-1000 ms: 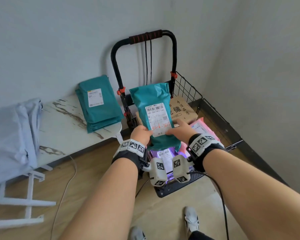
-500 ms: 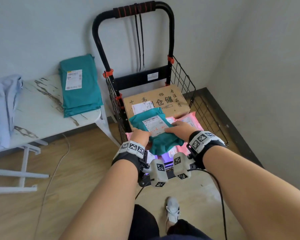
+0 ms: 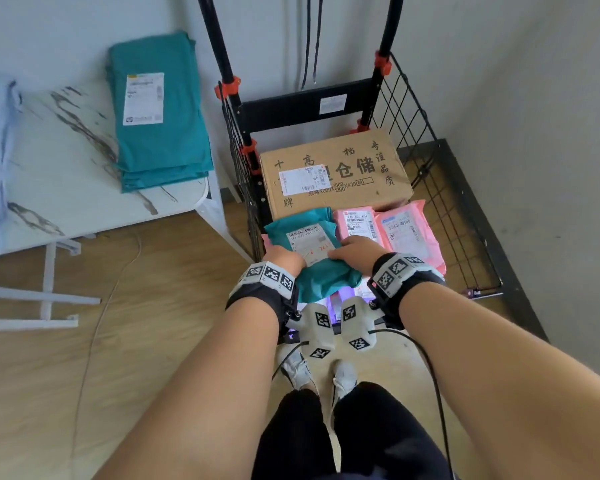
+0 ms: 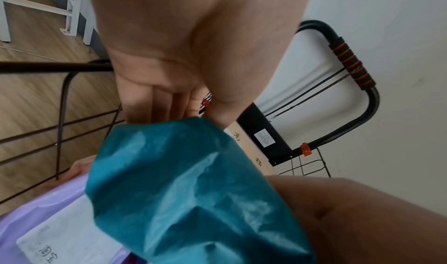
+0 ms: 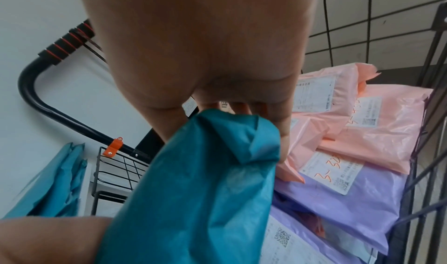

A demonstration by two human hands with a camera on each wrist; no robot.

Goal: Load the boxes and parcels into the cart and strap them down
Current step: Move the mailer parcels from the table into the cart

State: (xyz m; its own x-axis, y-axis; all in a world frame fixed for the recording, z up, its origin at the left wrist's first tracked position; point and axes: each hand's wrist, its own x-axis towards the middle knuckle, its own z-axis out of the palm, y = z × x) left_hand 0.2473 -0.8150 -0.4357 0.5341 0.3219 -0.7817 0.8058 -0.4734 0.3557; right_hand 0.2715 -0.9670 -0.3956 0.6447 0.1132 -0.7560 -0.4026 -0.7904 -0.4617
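Right now the teal parcel (image 3: 309, 251) sits at the front left of the cart (image 3: 430, 157), held low over the purple mailers (image 5: 338, 201) and just in front of the cardboard box (image 3: 333, 174). Both hands grip its near end — the left hand (image 3: 284, 258) with fingers (image 4: 164, 103) tucked under the bag and thumb on top, the right hand (image 3: 355, 251) clenched on a bunched fold of film.

The likeliest trouble is sliding. Glossy plastic laid on glossy plastic has little to hold it, and the pink parcels (image 3: 395, 230) beside it already lie overlapped and uneven, so a careless release could let the bag slump toward the cart's front edge or skate sideways. A grip on film alone may also stretch or tear it. More teal parcels (image 3: 156, 109) wait on the surface (image 3: 49, 188), and the elastic cords (image 3: 310, 39) hang unused from the handle — a loose, domed pile would strap poorly.
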